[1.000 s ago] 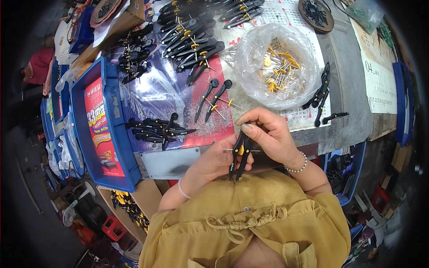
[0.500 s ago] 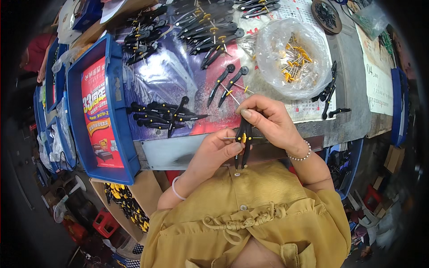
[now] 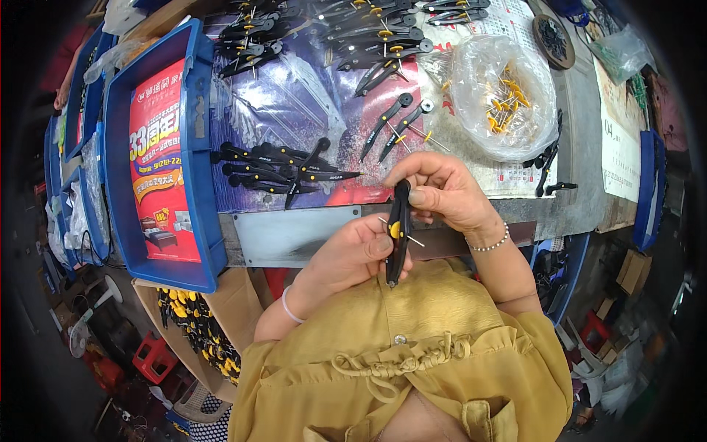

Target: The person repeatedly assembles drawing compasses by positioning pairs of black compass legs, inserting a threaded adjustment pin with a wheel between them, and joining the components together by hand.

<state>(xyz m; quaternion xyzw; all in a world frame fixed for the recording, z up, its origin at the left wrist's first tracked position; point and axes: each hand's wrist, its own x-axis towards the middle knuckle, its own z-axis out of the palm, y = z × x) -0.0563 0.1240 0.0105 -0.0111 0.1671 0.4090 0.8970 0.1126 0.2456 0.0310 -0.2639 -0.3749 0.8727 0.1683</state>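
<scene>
A black bow compass [image 3: 401, 208] with a yellow thumbwheel on a thin metal rod is held upright in front of my chest. My left hand [image 3: 356, 249] is closed round its legs, thumb beside the wheel. At the head end, my right hand [image 3: 458, 197] grips it between thumb and fingers; the exact contact is partly hidden. Just beyond, two black compass legs [image 3: 392, 127] lie on the table with wheel rods by them. Left of these rests a pile of black legs [image 3: 291, 171], one crossing over the others.
A clear plastic bag [image 3: 541, 121] of yellow-wheeled rods sits at back right. More compass parts [image 3: 383, 48] lie along the far side. At left stands a blue tray [image 3: 208, 158], above a cardboard box [image 3: 243, 298] of black and yellow pieces. A round dish [image 3: 552, 40] is at far right.
The compass has turned in my hands, so its legs now look closer together and the rod slants. My view has shifted slightly; the table things appear further right.
</scene>
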